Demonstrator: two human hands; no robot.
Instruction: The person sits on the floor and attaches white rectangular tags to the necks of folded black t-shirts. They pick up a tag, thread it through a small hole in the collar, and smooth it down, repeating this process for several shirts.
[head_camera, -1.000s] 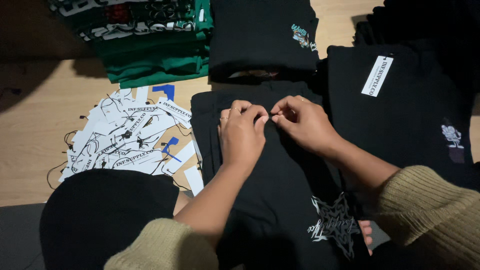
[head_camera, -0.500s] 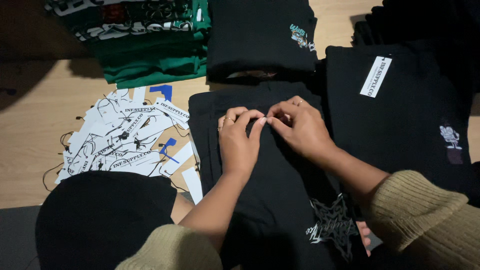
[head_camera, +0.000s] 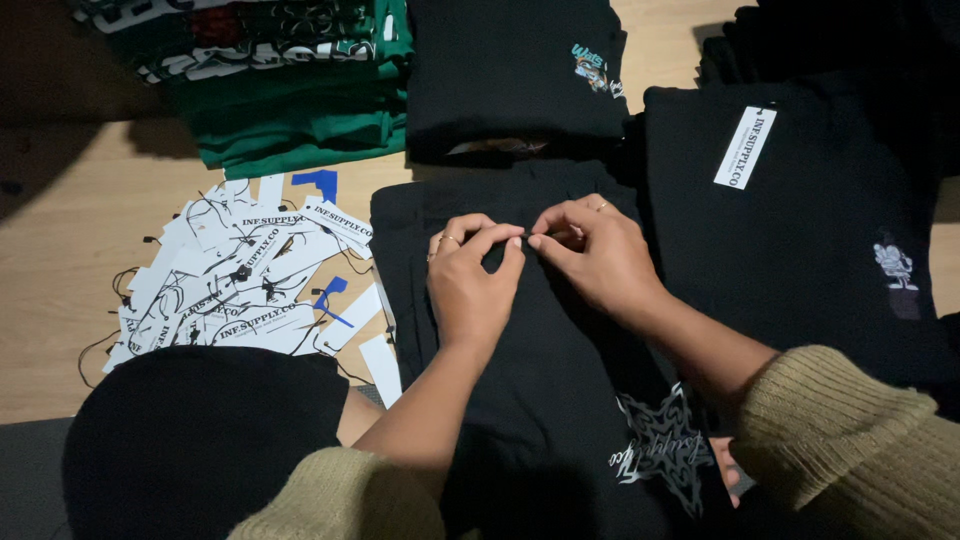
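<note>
**Two hands pinching at a black garment's far edge**

Dozens of white hang tags (head_camera: 240, 285) with dark strings are lying fanned out on the wooden tabletop (head_camera: 60, 250) at the left, a few blue-marked ones among them. Far left of centre, a stack of green folded garments (head_camera: 290, 110) is sitting at the far edge, with a black folded garment (head_camera: 510, 70) bearing a small coloured emblem just to its right. At the near left, a dark rounded shape (head_camera: 190, 440) is filling the corner.

In the middle, a black folded garment with a pale star-like print (head_camera: 600, 400) is lying lengthwise, running from near to far. The left hand (head_camera: 470, 285) is resting on it, fingers curled, with thumb and forefinger pressed together near the garment's far edge. The right hand (head_camera: 595, 250) is meeting it from the right, its fingertips pinching at the same spot, so the two hands are touching tip to tip. What is being held between them is too small and dark to tell. Both wrists are emerging from beige knitted sleeves (head_camera: 840, 440) at the near edge.

To the right, another black garment (head_camera: 800, 250) is lying just beside the middle one, carrying a white rectangular tag (head_camera: 745, 147) at its far part and a small pale figure print lower down.
</note>
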